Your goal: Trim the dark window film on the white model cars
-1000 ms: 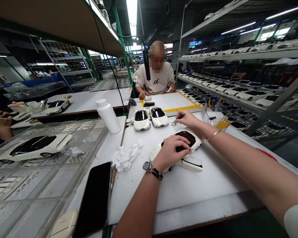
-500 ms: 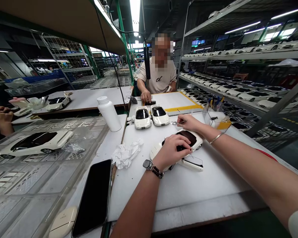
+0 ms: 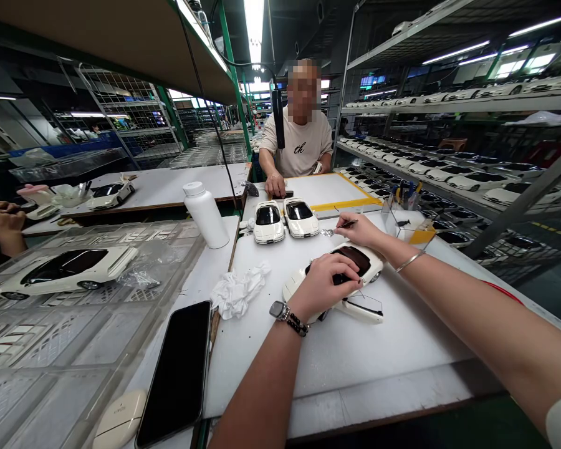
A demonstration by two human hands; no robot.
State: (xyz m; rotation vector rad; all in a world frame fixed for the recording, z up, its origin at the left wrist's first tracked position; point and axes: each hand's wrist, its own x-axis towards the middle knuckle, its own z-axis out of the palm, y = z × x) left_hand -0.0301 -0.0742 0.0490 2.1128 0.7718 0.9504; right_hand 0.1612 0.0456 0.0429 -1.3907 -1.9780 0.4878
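Note:
My left hand grips the body of a white model sports car lying on the white work board, covering much of its dark window. Just below it lies a detached white car door with a thin wire-like frame. My right hand pinches a slim dark tool with a small silver piece at its tip. Two more white model cars stand just beyond that tip.
A co-worker sits opposite, one hand on the yellow-taped board. Nearby are crumpled tissue, a white bottle, a phone, a clear parts tray, a tool holder, and shelves of model cars.
My right hand and tool have shifted slightly right and the tool has levelled. The co-worker has sat up and raised their head, with one hand now on a small dark object.

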